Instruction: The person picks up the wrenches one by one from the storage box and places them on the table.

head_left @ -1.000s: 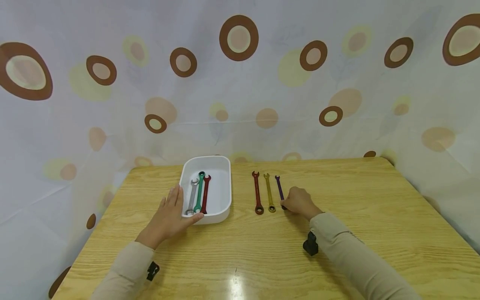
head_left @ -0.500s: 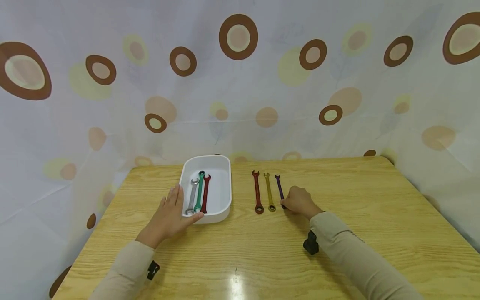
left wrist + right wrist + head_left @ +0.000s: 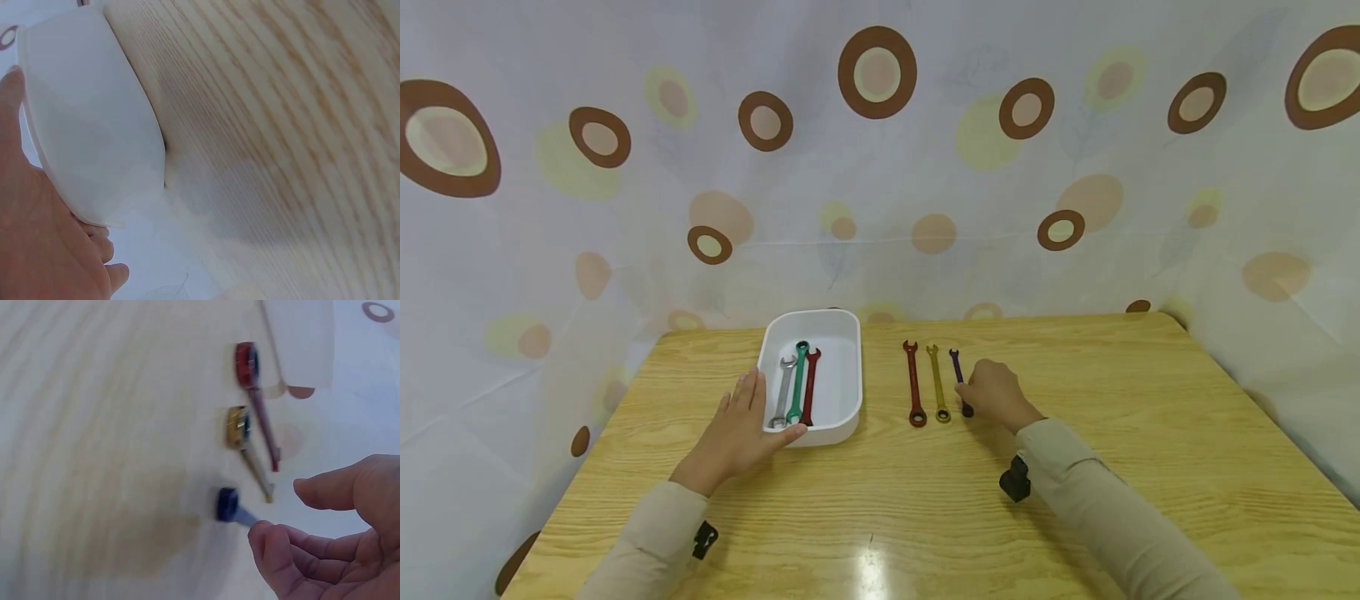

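Note:
The left hand [image 3: 737, 433] rests at the near left corner of a white plastic tray [image 3: 844, 375], thumb along the near rim and straight fingers against the left side. Inside the tray lie a silver wrench [image 3: 783, 393], a green wrench [image 3: 798, 383] and a red wrench [image 3: 810, 387]. Over a small purple wrench [image 3: 956, 364] on the table is the right hand [image 3: 997, 396]. In the right wrist view its fingertips [image 3: 265, 534] are at the shank while the thumb stands apart; the wrench's dark blue ring end [image 3: 227, 504] shows below the hand.
Left of the purple wrench, a yellow wrench [image 3: 937, 383] and a larger red wrench [image 3: 913, 383] lie side by side on the wooden table [image 3: 880, 500]. A patterned cloth [image 3: 880, 192] hangs behind the table and along its sides.
The right hand has shifted slightly up along the purple wrench, and more of its ring end now shows. The left hand and the tray keep their places.

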`<state>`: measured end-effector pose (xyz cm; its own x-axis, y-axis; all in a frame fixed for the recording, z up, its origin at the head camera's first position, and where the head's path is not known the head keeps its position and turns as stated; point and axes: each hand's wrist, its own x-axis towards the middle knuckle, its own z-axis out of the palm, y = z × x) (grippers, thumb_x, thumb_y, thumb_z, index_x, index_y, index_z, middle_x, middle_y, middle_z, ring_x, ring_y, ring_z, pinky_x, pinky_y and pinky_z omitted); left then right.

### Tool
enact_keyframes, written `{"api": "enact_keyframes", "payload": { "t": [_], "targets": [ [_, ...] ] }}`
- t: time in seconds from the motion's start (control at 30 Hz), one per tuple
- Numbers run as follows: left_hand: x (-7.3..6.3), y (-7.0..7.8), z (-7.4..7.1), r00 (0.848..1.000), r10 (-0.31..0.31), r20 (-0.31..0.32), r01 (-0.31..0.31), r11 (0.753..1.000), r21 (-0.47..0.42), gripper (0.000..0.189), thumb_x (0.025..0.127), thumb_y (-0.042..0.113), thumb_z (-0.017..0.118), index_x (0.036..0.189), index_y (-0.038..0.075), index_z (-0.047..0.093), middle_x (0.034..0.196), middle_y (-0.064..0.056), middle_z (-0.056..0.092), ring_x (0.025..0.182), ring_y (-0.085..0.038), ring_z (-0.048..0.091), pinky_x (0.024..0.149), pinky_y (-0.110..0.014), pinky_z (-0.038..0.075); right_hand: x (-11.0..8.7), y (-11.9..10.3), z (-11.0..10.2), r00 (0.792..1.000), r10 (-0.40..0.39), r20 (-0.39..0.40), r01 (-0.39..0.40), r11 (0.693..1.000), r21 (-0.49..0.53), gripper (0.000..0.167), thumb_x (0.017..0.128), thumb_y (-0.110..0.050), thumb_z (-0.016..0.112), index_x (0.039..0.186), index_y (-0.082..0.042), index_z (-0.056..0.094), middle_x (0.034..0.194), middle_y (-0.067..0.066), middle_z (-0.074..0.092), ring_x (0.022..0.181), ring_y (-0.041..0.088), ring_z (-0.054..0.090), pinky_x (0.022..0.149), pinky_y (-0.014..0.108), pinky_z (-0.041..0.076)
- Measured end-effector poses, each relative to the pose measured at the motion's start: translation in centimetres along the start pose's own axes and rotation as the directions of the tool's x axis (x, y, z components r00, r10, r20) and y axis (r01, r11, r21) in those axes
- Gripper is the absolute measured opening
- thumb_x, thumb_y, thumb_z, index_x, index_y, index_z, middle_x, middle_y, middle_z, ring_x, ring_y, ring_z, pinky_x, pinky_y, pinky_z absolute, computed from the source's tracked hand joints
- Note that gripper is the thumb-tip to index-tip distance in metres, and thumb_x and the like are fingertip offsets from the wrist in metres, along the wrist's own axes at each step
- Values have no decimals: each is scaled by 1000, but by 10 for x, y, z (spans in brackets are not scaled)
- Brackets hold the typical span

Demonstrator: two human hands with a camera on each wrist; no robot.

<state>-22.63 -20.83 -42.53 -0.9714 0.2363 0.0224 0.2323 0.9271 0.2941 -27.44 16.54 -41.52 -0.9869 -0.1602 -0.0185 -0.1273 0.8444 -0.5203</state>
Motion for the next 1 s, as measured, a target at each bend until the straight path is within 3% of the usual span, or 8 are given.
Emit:
{"api": "enact_keyframes", "payload": {
  "t": [0.27,0.4,0.5,0.57,0.67,0.8,1.0],
  "targets": [
    [0,0,-1,1000,0,5,0,1000,-2,118,82,78,45,149,-11,6,157,-29,4,144,-44,5,115,-58,8,13,-43,-14,999,-47,-7,47,997,57,53,94,-19,59,47,-16,34,41,-8,23,37,7,19,39,20,19],
    [0,0,-2,1000,-4,7,4,1000,1,117,82,77,45,148,-12,6,156,-29,4,144,-44,4,115,-58,9,17,-73,-16,998,-65,0,65,995,73,38,94,-22,59,60,-6,55,50,0,44,42,9,32,43,22,29],
    [0,0,-3,1000,-2,6,2,1000,9,118,82,78,44,148,-12,6,156,-29,4,144,-44,5,114,-58,9,20,-94,-14,997,-81,-10,81,994,76,28,94,-25,60,89,1,69,79,10,66,58,15,55,56,29,47],
    [1,-1,-3,1000,-2,8,2,1000,11,119,81,79,43,148,-12,7,157,-28,4,144,-44,5,114,-58,9,22,-107,-10,996,-91,-14,92,993,77,31,94,-27,61,102,2,69,100,15,69,76,22,63,69,35,53],
    [1,-1,-3,1000,-3,10,3,1000,9,120,80,80,42,149,-11,6,157,-28,4,144,-44,5,114,-58,9,26,-126,-3,993,-118,-16,119,989,91,31,93,-27,62,104,1,69,104,15,69,87,27,65,73,38,54],
    [2,-2,-2,1000,-2,8,2,1000,7,119,81,80,43,149,-11,7,157,-28,4,144,-44,5,114,-59,9,28,-146,10,989,-145,-8,145,984,107,27,92,-24,63,101,1,70,98,13,70,77,23,64,63,32,52],
    [1,0,-2,1000,12,4,-12,1000,10,116,83,77,44,148,-13,8,156,-29,6,144,-44,6,114,-59,10,30,-166,38,989,-147,2,145,980,134,27,90,-21,65,98,4,70,97,14,70,77,21,64,64,31,54]
  ]
}}
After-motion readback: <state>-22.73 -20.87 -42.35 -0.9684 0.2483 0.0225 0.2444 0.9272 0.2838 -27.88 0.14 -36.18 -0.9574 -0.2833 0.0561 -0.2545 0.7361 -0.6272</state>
